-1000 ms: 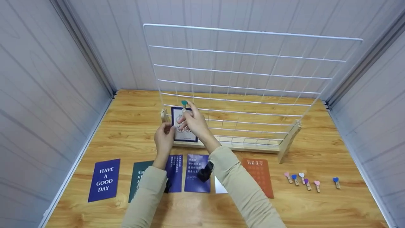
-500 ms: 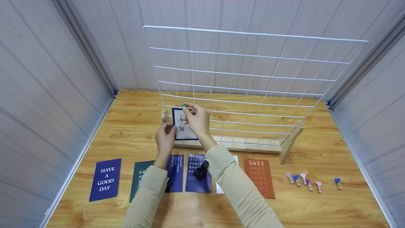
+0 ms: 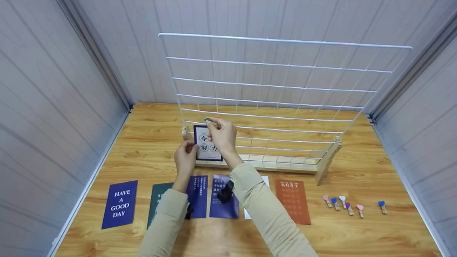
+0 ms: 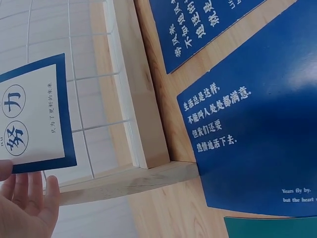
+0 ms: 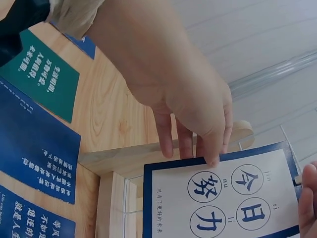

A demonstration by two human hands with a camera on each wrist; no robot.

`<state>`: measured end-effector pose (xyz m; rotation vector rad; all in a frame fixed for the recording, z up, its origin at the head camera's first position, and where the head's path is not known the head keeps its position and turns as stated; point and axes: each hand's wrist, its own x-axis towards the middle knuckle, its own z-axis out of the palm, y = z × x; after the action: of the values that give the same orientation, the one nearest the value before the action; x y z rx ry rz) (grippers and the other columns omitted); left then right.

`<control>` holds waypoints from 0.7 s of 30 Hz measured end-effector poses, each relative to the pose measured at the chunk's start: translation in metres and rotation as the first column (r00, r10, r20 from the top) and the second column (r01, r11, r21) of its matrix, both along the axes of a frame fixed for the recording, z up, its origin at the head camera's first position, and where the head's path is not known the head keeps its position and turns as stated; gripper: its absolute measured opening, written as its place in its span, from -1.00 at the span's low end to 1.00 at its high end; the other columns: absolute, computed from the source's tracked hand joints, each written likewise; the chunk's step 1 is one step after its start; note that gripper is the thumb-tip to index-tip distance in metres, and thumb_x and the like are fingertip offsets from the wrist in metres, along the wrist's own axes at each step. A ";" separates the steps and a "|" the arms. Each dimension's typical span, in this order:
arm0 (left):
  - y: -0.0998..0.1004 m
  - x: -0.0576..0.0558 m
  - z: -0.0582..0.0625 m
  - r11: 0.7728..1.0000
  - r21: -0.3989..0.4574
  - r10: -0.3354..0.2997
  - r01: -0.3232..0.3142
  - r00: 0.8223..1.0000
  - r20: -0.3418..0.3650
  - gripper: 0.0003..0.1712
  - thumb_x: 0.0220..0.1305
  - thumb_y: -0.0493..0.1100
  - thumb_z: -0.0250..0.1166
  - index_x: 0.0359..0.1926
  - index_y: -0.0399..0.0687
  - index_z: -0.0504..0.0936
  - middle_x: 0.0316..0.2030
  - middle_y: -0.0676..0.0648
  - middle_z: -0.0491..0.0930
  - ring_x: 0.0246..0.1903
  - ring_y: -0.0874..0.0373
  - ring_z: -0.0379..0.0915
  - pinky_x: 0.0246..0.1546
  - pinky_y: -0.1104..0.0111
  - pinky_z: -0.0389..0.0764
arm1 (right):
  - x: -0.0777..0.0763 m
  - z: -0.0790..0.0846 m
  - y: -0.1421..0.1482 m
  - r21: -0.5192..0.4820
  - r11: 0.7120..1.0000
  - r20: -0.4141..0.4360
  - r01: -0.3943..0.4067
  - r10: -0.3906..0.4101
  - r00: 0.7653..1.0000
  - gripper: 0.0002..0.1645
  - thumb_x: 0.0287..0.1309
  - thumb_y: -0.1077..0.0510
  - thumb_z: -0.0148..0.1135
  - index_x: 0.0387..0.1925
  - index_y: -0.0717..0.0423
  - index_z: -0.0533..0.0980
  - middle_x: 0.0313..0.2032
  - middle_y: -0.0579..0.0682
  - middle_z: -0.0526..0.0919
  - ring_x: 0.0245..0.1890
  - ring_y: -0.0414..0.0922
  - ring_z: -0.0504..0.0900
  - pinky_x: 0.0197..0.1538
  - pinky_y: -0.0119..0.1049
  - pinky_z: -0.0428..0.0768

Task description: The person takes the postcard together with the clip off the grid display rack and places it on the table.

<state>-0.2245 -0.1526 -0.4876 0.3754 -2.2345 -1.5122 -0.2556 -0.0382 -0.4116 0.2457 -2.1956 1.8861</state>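
A white card with a dark blue border (image 3: 208, 153) stands upright against the left end of a white wire grid (image 3: 285, 85). My left hand (image 3: 184, 157) pinches the card's left edge between thumb and fingers; the left wrist view shows the thumb in front and the other fingers (image 4: 34, 201) behind. At the card's top edge, my right hand (image 3: 223, 137) pinches a small clothespin with a green heart (image 3: 207, 120). Most of that clothespin is hidden by the fingers. In the right wrist view, a bit of its wood (image 5: 298, 179) shows at the card's top edge.
The grid stands in a wooden base (image 3: 271, 167). In front lie a blue "HAVE A GOOD DAY" card (image 3: 119, 204), a green card (image 3: 159, 200), blue cards (image 3: 198, 200), a white card (image 3: 247, 214) and an orange card (image 3: 292, 201). Several heart clothespins (image 3: 349, 208) lie at right.
The right hand's fingers, spread around the green heart a second ago, have drawn in over it and now cover most of it. The left hand still holds the card in nearly the same place.
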 end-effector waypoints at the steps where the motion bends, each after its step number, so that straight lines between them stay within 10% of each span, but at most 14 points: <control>1: -0.001 0.000 -0.001 1.000 -0.003 -0.002 0.002 1.000 -0.004 -0.88 0.10 -0.34 0.19 -0.31 -0.32 0.55 -0.36 -0.19 0.53 -0.33 0.03 0.44 -0.25 0.28 0.45 | 0.000 0.000 0.000 -0.007 1.000 -0.002 0.001 -0.001 1.000 -0.79 0.04 0.26 0.18 -0.25 0.27 0.57 -0.67 0.18 0.55 -0.78 -0.06 0.46 -0.75 -0.46 0.40; 21: 0.004 0.004 -0.001 0.993 0.028 -0.111 0.112 0.994 -0.021 -0.89 0.10 -0.33 0.21 -0.32 -0.30 0.56 -0.37 -0.16 0.54 -0.32 0.04 0.43 -0.23 0.29 0.45 | -0.006 0.001 0.006 -0.047 0.999 -0.164 0.009 -0.017 0.986 -0.81 0.04 0.31 0.17 -0.25 0.28 0.57 -0.69 0.08 0.52 -0.77 -0.10 0.46 -0.72 -0.37 0.46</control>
<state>-0.2208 -0.1483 -0.4888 0.2464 -2.2535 -1.5996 -0.2614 -0.0322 -0.4107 0.3633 -2.0385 1.8371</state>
